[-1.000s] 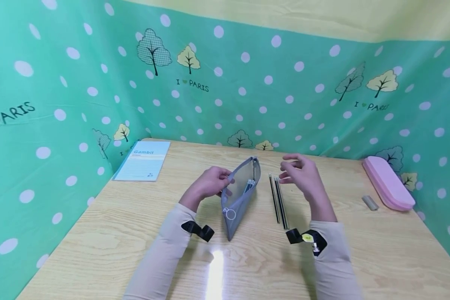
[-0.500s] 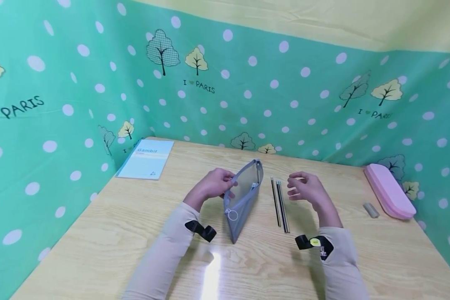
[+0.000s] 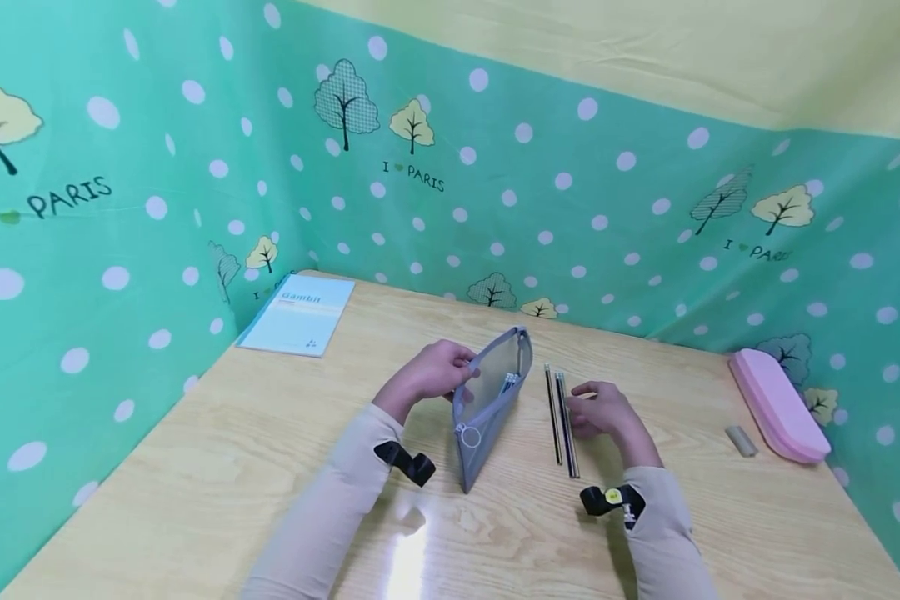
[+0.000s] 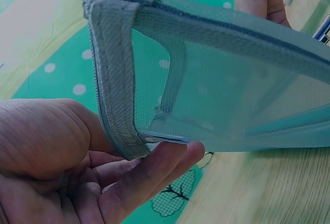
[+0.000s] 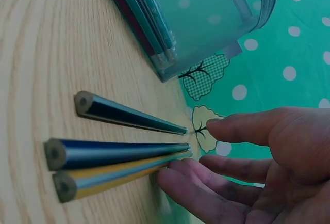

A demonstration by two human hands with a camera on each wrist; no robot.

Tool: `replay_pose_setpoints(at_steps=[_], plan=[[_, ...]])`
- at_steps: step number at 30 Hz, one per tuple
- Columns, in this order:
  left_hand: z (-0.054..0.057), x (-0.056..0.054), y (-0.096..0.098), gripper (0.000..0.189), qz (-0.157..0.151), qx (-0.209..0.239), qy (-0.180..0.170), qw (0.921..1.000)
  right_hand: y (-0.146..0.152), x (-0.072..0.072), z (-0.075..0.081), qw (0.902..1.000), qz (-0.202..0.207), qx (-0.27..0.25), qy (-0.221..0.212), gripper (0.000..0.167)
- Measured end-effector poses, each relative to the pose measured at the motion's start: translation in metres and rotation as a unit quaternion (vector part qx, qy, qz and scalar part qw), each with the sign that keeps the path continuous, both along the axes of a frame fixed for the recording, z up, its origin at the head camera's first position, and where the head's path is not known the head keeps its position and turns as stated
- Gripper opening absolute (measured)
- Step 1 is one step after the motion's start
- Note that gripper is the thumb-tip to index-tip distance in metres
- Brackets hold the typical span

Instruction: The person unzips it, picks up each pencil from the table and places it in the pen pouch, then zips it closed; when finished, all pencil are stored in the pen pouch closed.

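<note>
A grey mesh zip pouch (image 3: 487, 425) stands on the table with its mouth spread and several pencils (image 5: 147, 22) inside. My left hand (image 3: 438, 369) pinches the pouch's rim between thumb and fingers. Right of the pouch lie three loose pencils side by side: a dark one (image 5: 129, 114), a blue one (image 5: 113, 154) and a yellow-striped one (image 5: 113, 180). Over their right side hovers my right hand (image 3: 603, 414), thumb and fingers apart. Its fingertips are at the far end of the yellow-striped pencil; whether they touch it I cannot tell.
Far right on the wooden table (image 3: 217, 467) lies a pink pencil case (image 3: 780, 406), with a grey eraser (image 3: 741, 441) next to it. A pale blue notebook (image 3: 300, 315) is at the back left. A green dotted curtain (image 3: 570, 183) closes off the back and sides.
My right hand first drew back from the pouch, then came down toward the loose pencils. The left hand keeps its hold on the pouch. The head view has shifted slightly.
</note>
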State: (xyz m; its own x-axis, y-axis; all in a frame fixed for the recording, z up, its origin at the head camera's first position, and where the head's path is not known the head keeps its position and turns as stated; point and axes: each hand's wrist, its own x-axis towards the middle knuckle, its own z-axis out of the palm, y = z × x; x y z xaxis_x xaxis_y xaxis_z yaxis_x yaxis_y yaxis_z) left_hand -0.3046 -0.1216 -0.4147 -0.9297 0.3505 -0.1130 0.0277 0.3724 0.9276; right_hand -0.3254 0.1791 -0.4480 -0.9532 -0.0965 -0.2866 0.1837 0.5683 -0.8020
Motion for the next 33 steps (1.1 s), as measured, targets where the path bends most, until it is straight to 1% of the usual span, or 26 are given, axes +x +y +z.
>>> replay_pose_setpoints(at_steps=[5, 9, 14, 18, 21, 25, 29, 33], plan=[[0.000, 0.000, -0.001, 0.031, -0.003, 0.002, 0.002, 1.0000, 0.000, -0.001, -0.005, 0.9998, -0.007, 0.009, -0.016, 0.046], [0.000, 0.000, -0.001, 0.030, -0.009, -0.001, 0.004, 1.0000, -0.001, -0.001, -0.013, 0.9994, -0.019, 0.026, -0.014, 0.042], [0.001, 0.001, -0.003, 0.031, -0.008, -0.003, 0.009, 0.9999, -0.006, -0.005, -0.017, 0.9972, -0.019, 0.072, 0.002, 0.039], [0.001, 0.003, -0.006, 0.032, -0.002, 0.000, 0.007, 1.0000, -0.013, -0.007, -0.016, 0.9921, -0.011, 0.123, 0.024, 0.039], [0.003, 0.002, -0.005, 0.033, -0.004, -0.007, 0.007, 0.9999, -0.014, -0.006, -0.019, 0.9890, -0.011, 0.142, 0.039, 0.039], [0.005, 0.002, -0.003, 0.033, -0.009, -0.011, 0.006, 0.9999, -0.013, -0.004, -0.020, 0.9879, -0.017, 0.148, 0.044, 0.039], [0.004, 0.001, -0.003, 0.032, -0.008, -0.014, 0.008, 0.9998, -0.012, -0.003, -0.020, 0.9884, -0.021, 0.142, 0.050, 0.039], [0.003, 0.002, -0.004, 0.031, 0.001, -0.013, 0.001, 0.9999, -0.007, -0.001, -0.019, 0.9927, -0.028, 0.109, 0.043, 0.045]])
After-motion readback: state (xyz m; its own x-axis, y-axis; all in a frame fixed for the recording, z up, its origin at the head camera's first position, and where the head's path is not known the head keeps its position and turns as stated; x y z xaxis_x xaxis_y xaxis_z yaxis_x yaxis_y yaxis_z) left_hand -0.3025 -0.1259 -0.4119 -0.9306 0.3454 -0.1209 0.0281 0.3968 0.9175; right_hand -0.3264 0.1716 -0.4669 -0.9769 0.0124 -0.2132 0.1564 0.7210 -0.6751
